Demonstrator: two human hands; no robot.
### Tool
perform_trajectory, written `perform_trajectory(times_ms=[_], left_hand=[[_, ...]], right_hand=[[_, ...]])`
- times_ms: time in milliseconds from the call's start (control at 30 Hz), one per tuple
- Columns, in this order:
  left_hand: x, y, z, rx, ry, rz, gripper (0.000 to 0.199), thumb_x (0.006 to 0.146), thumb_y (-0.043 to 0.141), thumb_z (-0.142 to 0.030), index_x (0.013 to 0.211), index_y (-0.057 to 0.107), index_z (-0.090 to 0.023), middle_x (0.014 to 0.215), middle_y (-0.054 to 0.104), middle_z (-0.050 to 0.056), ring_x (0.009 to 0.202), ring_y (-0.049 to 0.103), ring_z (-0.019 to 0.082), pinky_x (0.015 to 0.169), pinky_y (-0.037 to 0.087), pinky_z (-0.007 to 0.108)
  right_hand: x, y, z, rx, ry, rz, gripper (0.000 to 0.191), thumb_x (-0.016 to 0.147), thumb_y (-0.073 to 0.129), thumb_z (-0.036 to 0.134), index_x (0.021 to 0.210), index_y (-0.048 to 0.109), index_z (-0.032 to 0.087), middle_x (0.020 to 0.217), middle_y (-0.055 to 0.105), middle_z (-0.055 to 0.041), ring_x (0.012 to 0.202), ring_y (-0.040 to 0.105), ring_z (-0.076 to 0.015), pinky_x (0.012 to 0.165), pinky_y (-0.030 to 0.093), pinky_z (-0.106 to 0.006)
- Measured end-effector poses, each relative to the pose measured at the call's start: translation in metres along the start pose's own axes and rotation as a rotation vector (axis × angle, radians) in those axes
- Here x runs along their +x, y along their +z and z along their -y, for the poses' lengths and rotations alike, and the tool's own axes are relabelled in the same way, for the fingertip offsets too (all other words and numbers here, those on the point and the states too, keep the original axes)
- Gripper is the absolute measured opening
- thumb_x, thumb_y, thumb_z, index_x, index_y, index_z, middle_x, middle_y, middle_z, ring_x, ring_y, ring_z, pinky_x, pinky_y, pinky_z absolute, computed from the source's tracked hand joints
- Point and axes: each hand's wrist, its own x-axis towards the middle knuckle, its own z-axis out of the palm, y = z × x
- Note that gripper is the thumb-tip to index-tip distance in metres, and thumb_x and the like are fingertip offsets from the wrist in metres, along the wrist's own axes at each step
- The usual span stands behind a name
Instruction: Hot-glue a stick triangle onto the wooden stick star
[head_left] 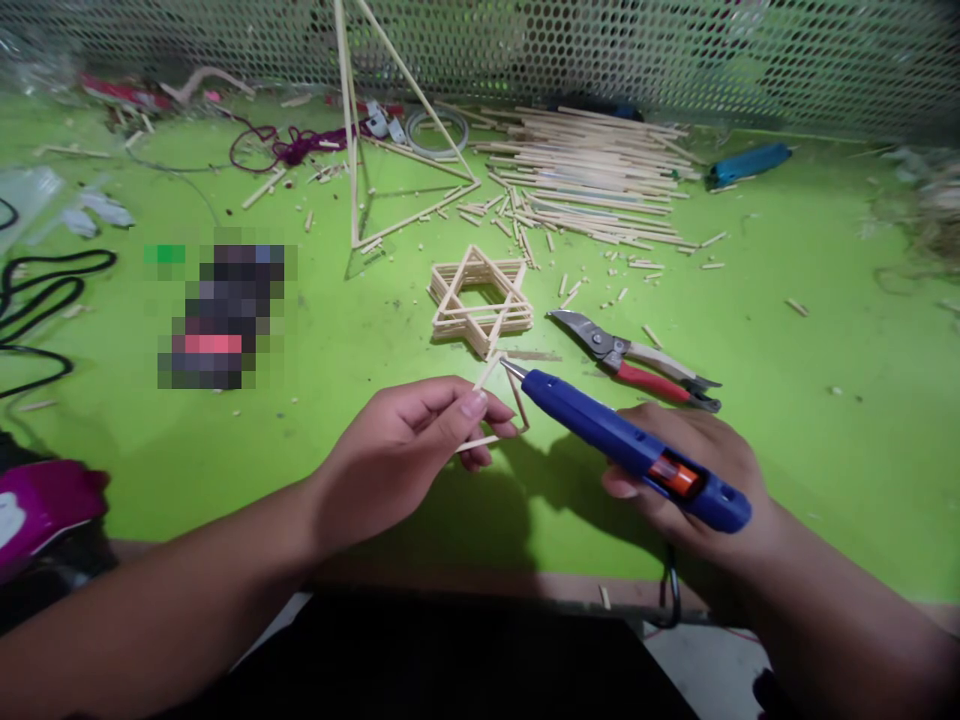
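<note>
Between the thumb and fingers of my left hand (pixel 420 440) is a small triangle of thin wooden sticks (pixel 514 392), held just above the table. My right hand (pixel 686 460) is wrapped round a blue hot glue gun (pixel 592 415). The metal nozzle meets the triangle's upper corner, or lies very close to it. Right behind that corner stands a stack of star-shaped stick frames (pixel 480 300). Pruning shears (pixel 630 360) with one red and one pale handle lie beyond my right hand.
A pile of loose sticks (pixel 592 170) and short offcuts lie at the back. A tall stick pyramid (pixel 352 150) stands left of them. A blue tool handle (pixel 750 165), purple cord (pixel 300 148) and black cable (pixel 45 290) also lie on the green table (pixel 840 420). Perforated metal (pixel 600 60) borders its back.
</note>
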Motion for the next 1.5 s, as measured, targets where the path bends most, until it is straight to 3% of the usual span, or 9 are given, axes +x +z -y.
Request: perform_trajectory(times_ms=[900,1100,1367,1500], left_hand=[[-0.002,0.001,-0.003,0.053,-0.008,-0.007,0.031,0.109,0.069,-0.05,0.105,0.086,-0.025,0.101,0.087,0.003,0.079,0.074,0.013,0.079,0.063,0.023],[-0.003,0.001,-0.002,0.098,0.003,-0.005,0.035,0.107,0.07,-0.055,0.106,0.087,-0.023,0.103,0.086,0.005,0.083,0.076,0.016,0.08,0.063,0.026],[-0.001,-0.001,-0.004,0.154,0.009,-0.039,0.04,0.109,0.065,-0.057,0.107,0.086,-0.023,0.093,0.084,0.005,0.077,0.074,0.017,0.082,0.063,0.031],[-0.001,-0.001,-0.004,0.167,0.007,-0.041,0.041,0.108,0.065,-0.058,0.107,0.086,-0.023,0.091,0.083,0.005,0.077,0.075,0.018,0.081,0.064,0.032]], right_hand=[[-0.002,-0.002,-0.001,0.009,0.042,0.011,0.037,0.114,0.058,0.054,0.09,0.059,0.026,0.066,0.064,0.004,0.051,0.06,-0.013,0.052,0.045,-0.029],[-0.006,-0.003,0.0,-0.005,0.112,-0.027,0.02,0.108,0.069,0.045,0.102,0.068,0.026,0.072,0.07,0.0013,0.055,0.064,-0.0163,0.055,0.05,-0.03],[-0.012,-0.006,-0.005,0.221,0.197,-0.048,0.026,0.107,0.069,0.047,0.091,0.062,0.026,0.075,0.069,0.0009,0.055,0.064,-0.0157,0.051,0.051,-0.029],[-0.01,-0.006,-0.005,0.255,0.168,-0.041,0.022,0.106,0.071,0.047,0.099,0.066,0.027,0.078,0.071,0.0017,0.055,0.065,-0.0146,0.052,0.054,-0.028]])
